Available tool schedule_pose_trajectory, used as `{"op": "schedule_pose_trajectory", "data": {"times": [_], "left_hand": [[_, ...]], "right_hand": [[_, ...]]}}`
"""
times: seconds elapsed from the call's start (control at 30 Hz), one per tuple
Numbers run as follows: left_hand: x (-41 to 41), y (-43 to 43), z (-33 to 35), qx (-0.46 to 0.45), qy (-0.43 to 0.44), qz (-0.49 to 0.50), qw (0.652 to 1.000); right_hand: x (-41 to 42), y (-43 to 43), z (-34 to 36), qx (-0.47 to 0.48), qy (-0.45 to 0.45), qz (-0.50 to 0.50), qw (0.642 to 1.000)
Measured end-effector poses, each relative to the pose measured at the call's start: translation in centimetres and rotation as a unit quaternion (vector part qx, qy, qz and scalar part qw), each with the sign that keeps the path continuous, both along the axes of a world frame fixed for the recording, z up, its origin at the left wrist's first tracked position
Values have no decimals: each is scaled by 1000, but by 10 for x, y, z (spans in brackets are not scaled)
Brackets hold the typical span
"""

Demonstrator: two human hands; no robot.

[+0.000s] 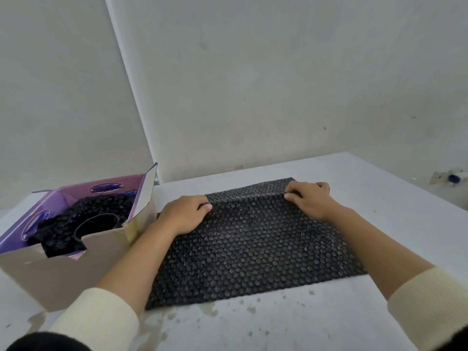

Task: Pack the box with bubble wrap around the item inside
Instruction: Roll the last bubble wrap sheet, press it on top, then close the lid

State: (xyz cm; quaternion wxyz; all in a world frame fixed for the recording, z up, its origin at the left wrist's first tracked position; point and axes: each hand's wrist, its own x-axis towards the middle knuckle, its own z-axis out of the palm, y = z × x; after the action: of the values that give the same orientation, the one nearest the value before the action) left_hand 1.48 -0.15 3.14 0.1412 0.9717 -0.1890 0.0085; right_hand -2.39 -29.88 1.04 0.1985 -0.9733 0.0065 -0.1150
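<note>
Fingers (202, 202) of the left hand (186, 214) are curled tightly, and the far left corner of the sheet (253, 249) is pinched between them and the thumb. Fingers (295, 192) of the right hand (310, 200) are bent in the same way, knuckles up, and the far edge of the sheet is gripped near its right corner. Between the two hands that edge is lifted slightly into a low ridge.

The sheet, black bubble wrap, is spread flat on the table (329, 325), bubbles up, and reaches from the fingers towards the near side. Both forearms are laid across its left and right margins. Cream sleeves (101, 317) are pushed up from the wrists.

The box (63, 269) is set on the table to the left, just beside the left forearm and the sheet's left edge. Its purple-lined flaps (147, 191) are open and raised. Inside, more black wrap (101, 201) is packed, and the item (98, 224), dark with a round rim, is seen within it towards the near wall, where a notch is cut in the cardboard. What the item is cannot be told.

The table is grey and marked with stains along its near part. Pale walls are seen behind it. At the far right, beyond the table, a small white thing with a blue part (453, 177) is seen, too small to identify. Nothing lies between the hands and the box except the raised right flap.
</note>
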Motion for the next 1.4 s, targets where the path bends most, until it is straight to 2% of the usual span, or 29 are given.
{"op": "schedule_pose_trajectory", "data": {"times": [0.1, 0.17, 0.47, 0.57, 0.63, 0.77, 0.87, 0.93, 0.97, 1.03, 1.07, 1.17, 1.23, 1.4], "left_hand": [[-3, -12, 14, -27, -15, -24, 999], [-3, -26, 23, -44, 10, -55, 997], [5, -50, 79, -168, 79, -146, 972], [0, -44, 106, -148, 124, -168, 967], [-2, -40, 120, -119, 130, -174, 969], [-11, -39, 141, -147, 94, -185, 967], [-18, -44, 147, -216, 57, -194, 955], [-17, -48, 145, -260, 34, -190, 946], [-16, -50, 143, -280, 22, -188, 941], [-16, -55, 141, -312, 7, -191, 931], [-18, -58, 141, -322, 4, -194, 927], [-21, -66, 139, -335, 2, -208, 919], [-25, -69, 140, -341, 0, -217, 915], [-31, -67, 146, -397, -22, -214, 892]], "right_hand": [[3, 1, 14, -18, -16, 10, 1000], [4, 3, 26, -21, -28, 21, 999], [-6, -9, 78, 37, -50, 58, 996], [-10, -11, 97, 70, -70, 75, 992], [-12, -12, 107, 69, -89, 51, 992], [-13, -3, 118, -65, -171, -48, 982], [-15, 15, 121, -38, -247, -88, 964], [-18, 27, 120, 52, -231, -58, 970], [-20, 33, 121, 128, -202, -23, 971], [-29, 44, 123, 299, -101, 75, 946], [-33, 47, 125, 340, -51, 125, 931], [-39, 48, 128, 364, 18, 231, 902], [-40, 48, 132, 380, 34, 246, 891], [-37, 38, 133, 298, 21, 179, 937]]}}
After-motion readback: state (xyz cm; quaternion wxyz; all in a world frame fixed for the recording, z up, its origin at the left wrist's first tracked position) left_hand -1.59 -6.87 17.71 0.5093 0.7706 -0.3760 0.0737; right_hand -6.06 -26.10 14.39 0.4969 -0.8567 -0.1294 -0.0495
